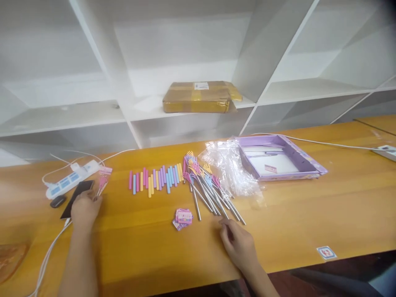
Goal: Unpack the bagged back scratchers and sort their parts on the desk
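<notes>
My left hand (86,208) is closed on the lower end of a clear bag (103,178) at the left, with a pink back scratcher inside and a pink card at its top. My right hand (237,243) has its fingers curled together at the near ends of the metal rods; whether it grips one is hard to see. These rods belong to a pile of back scratchers (206,187) with small coloured hand-shaped heads. Left of the pile lies a row of pastel tubes (156,178). In front of them sits a small stack of printed cards (183,218).
Clear plastic bags (230,165) lie against a purple open box (287,173) holding a card and some rods. A power strip (72,178), phone (77,198) and white cables (49,255) are at the left. A taped carton (198,98) rests on the shelf behind.
</notes>
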`<state>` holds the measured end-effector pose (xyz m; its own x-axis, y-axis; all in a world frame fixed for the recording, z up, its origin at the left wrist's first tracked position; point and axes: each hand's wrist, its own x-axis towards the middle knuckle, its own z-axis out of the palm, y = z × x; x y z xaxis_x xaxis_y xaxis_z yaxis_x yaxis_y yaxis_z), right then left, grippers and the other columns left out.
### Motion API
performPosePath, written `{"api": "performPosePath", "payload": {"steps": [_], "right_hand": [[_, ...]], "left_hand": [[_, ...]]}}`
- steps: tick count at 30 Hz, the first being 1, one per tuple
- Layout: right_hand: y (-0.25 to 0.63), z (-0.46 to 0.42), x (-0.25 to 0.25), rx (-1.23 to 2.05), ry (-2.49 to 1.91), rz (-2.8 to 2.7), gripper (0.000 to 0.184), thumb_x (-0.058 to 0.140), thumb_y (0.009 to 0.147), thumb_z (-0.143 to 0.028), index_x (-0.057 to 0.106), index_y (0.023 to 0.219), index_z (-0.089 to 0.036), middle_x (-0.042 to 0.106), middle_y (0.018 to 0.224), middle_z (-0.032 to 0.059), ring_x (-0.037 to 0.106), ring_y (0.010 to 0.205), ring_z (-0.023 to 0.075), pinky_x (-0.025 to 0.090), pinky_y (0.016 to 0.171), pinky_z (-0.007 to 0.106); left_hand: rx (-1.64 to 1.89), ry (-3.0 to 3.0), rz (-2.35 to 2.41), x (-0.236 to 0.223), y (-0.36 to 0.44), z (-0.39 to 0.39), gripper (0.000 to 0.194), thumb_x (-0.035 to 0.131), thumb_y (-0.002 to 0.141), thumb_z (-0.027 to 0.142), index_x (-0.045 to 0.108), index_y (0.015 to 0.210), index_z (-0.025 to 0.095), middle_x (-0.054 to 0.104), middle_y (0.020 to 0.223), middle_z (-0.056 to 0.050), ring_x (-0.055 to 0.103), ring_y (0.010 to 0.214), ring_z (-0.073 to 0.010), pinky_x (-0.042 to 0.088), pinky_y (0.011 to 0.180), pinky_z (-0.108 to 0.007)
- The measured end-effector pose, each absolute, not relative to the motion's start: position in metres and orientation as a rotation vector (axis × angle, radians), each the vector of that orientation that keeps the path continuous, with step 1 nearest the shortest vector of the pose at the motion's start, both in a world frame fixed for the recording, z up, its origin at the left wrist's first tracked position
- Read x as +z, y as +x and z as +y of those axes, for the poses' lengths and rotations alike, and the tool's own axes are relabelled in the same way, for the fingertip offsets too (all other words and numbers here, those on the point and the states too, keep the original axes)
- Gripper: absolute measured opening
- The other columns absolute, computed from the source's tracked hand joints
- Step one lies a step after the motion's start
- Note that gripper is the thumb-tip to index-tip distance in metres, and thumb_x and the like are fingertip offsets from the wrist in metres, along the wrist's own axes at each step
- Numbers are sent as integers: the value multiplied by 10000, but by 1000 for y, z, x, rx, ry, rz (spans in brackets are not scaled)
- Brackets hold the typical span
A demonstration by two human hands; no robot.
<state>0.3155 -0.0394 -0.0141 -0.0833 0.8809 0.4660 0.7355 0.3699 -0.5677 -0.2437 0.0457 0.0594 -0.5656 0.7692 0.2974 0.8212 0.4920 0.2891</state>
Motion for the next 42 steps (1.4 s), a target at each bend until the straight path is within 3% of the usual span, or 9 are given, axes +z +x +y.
{"api": "performPosePath", "payload": {"steps": [7, 11, 16, 20, 22, 27, 32, 36, 42], "right_hand": [[301, -37, -4, 375, -1302, -1841, 153, 507, 1022, -180, 654, 1022, -225, 691, 750, -7, 624, 560, 154, 458, 581, 283], [271, -41, 9, 893, -1250, -1663, 190, 520, 1071, -292, 650, 1197, -233, 626, 771, -15, 595, 620, 164, 462, 586, 277], [230, -35, 20, 1415, -1071, -1275, 444, 623, 1045, -537, 565, 1378, -249, 628, 874, -11, 563, 663, 150, 473, 584, 259], [223, -23, 15, 1407, -1128, -1072, 426, 690, 972, -631, 621, 983, -211, 578, 746, -31, 505, 596, 123, 448, 548, 252], [227, -20, 12, 1431, -1161, -1018, 429, 719, 947, -629, 600, 931, -217, 561, 699, -46, 458, 522, 104, 398, 471, 239], [233, -26, 11, 1447, -1085, -1024, 405, 792, 920, -496, 609, 1168, -233, 727, 936, 30, 657, 648, 150, 551, 509, 258], [224, -33, 12, 1451, -1023, -1219, 336, 687, 1009, -354, 590, 1307, -234, 771, 947, 39, 728, 690, 168, 637, 641, 311], [218, -31, 3, 1093, -1124, -1488, 385, 670, 983, -212, 636, 1366, -230, 765, 1156, 107, 761, 880, 202, 656, 753, 331], [217, -37, -17, 812, -1142, -1721, 488, 694, 941, -129, 640, 1404, -274, 714, 1246, 122, 759, 970, 242, 669, 762, 342]], "left_hand": [[-657, -1520, -2755, 76, -203, -4, 243, 600, 768, 434, 603, 949, 271, 647, 748, -20, 674, 798, -326, 553, 821, -442], [-1088, -2272, -2682, 66, -118, -51, 318, 619, 857, 448, 659, 1134, 298, 719, 1082, -66, 707, 1040, -309, 569, 901, -386], [-786, -3200, -2417, 58, -27, -72, 194, 586, 926, 286, 680, 1095, 268, 686, 1094, -78, 652, 1012, -262, 533, 923, -347], [-544, -3291, -2491, 65, -14, -65, 156, 492, 983, 239, 623, 1066, 261, 669, 1001, -47, 603, 895, -233, 488, 853, -335], [-476, -3302, -2506, 72, -20, -60, 145, 477, 1007, 256, 615, 1054, 260, 679, 1001, -45, 607, 900, -235, 477, 858, -338], [-472, -3306, -2603, 85, -31, -48, 250, 506, 1050, 382, 633, 1239, 281, 711, 1031, -57, 642, 857, -233, 506, 822, -337], [-416, -3362, -2681, 84, -15, -27, 490, 530, 1057, 578, 532, 1475, 323, 722, 1035, -27, 573, 590, -152, 496, 650, -296], [-440, -3458, -2592, 70, -3, -11, 446, 571, 1040, 550, 609, 1388, 274, 619, 812, 23, 525, 575, -152, 419, 578, -267], [-751, -3665, -2294, 53, -7, -10, 288, 616, 1014, 455, 694, 1143, 210, 664, 966, -31, 540, 832, -198, 448, 775, -303]]}}
